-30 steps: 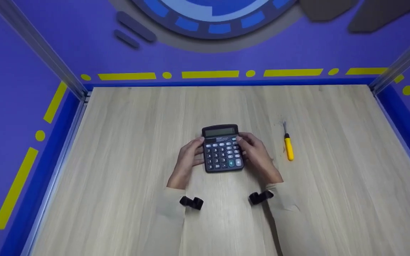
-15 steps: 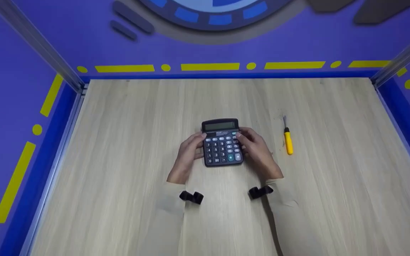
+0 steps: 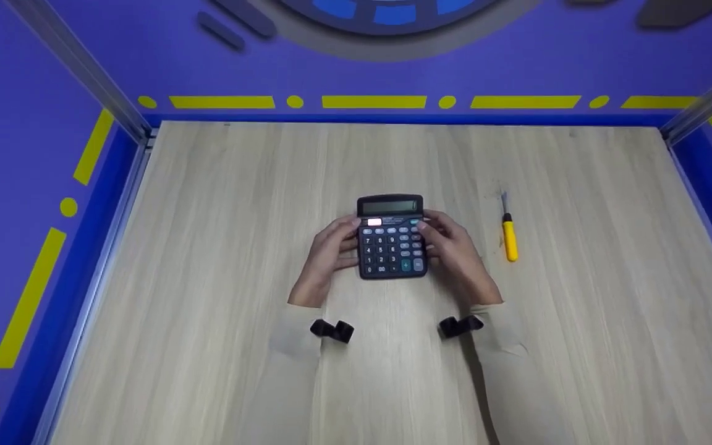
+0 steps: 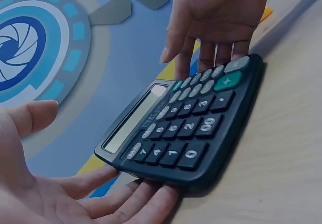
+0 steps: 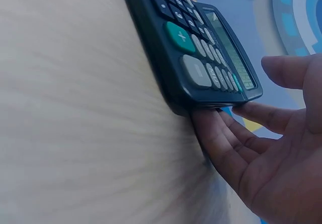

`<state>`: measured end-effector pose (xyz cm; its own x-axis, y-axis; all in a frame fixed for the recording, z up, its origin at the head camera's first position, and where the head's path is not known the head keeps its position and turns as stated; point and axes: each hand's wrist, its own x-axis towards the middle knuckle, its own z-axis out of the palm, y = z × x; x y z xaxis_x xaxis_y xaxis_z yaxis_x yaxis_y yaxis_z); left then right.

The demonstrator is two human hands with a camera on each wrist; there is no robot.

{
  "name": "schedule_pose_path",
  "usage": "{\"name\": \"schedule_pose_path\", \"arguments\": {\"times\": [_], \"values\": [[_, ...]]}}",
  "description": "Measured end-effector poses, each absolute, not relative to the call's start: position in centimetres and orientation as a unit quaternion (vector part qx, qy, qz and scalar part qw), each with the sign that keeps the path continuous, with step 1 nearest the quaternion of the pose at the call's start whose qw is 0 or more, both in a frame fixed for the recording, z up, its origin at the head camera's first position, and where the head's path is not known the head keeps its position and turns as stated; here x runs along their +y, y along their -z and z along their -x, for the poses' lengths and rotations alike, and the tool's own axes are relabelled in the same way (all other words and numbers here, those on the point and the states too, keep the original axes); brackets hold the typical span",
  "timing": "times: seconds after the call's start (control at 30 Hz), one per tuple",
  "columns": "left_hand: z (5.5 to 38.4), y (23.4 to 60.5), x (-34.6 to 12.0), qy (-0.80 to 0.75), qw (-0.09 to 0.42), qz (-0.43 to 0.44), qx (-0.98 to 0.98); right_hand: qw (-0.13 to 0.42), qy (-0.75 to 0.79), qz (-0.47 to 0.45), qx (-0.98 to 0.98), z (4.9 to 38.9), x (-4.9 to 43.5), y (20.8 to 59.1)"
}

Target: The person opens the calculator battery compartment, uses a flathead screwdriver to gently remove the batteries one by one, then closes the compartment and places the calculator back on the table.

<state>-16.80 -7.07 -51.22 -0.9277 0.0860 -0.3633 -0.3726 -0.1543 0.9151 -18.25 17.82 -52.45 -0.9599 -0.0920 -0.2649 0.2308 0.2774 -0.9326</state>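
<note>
A black desk calculator (image 3: 387, 247) faces up at mid-table, its screen towards the back wall; a faint mark shows at the screen's right end. My left hand (image 3: 325, 256) is at its left side. In the left wrist view the left fingers (image 4: 131, 199) reach to and under the calculator's edge, while the thumb stands raised off it. My right hand (image 3: 455, 250) mirrors this on the right: its fingers (image 5: 216, 138) touch the side and underside, thumb lifted apart. Whether the calculator rests fully on the table cannot be told.
A tool with a yellow handle and thin shaft (image 3: 510, 238), like a screwdriver, lies right of the right hand, with small specks near its tip. Blue-purple panels (image 3: 381, 80) wall the wooden table (image 3: 207, 204) at the back and both sides.
The head view has tilted, so the whole scene sits higher in it. A bright glare now shows on the calculator's small panel below the screen. Both hands stay at its sides.
</note>
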Motion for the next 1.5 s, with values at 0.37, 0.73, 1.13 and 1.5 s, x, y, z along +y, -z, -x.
{"name": "schedule_pose_path", "arguments": {"times": [0.37, 0.73, 1.13, 1.5], "values": [[16.2, 50.5, -7.2, -0.752, 0.166, 0.086, 0.633, 0.132, 0.597, -0.041, 0.790, 18.0, 18.9, 51.6], [16.3, 50.3, -7.0, -0.752, 0.158, 0.073, 0.636, 0.115, 0.571, -0.029, 0.812, 17.8, 19.2, 51.2], [16.1, 50.4, -6.7, -0.760, 0.131, 0.076, 0.632, 0.115, 0.576, -0.032, 0.808, 17.7, 18.7, 50.4], [15.8, 50.1, -6.1, -0.762, 0.118, 0.074, 0.633, 0.106, 0.577, -0.035, 0.809, 17.5, 18.3, 49.5]]}}
